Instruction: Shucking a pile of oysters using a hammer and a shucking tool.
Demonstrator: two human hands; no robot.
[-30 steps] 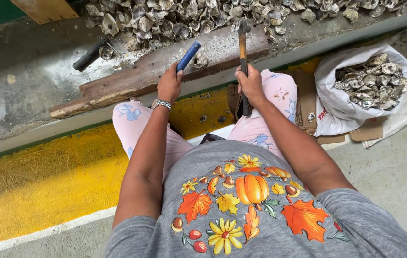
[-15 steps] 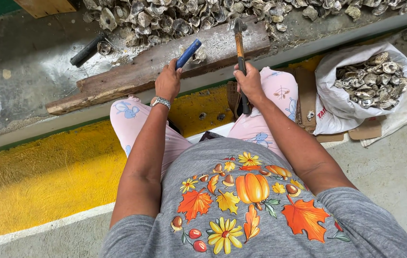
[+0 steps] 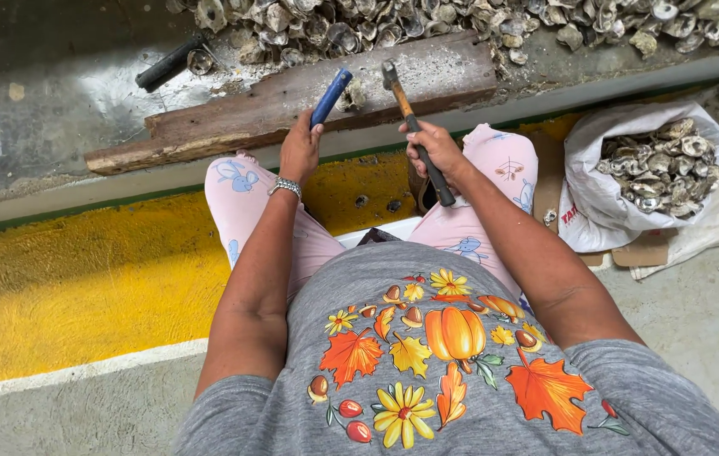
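Two hands work at the wooden plank (image 3: 292,101): the left hand (image 3: 299,152) grips a blue-handled tool (image 3: 331,96) touching an oyster (image 3: 351,93) on it, the right hand (image 3: 437,150) clasps a hammer (image 3: 414,128) above it.

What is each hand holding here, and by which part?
The left hand grips a blue-handled tool by its handle. The right hand holds a hammer midway along its shaft.

Both arms reach up-frame from the bottom centre, elbows slightly bent. Left hand (image 3: 299,152), centre-left of frame, is fisted w/ knuckles up, watch at the wrist. Right hand (image 3: 435,150), just right of centre, is closed too; thumb probably on top.
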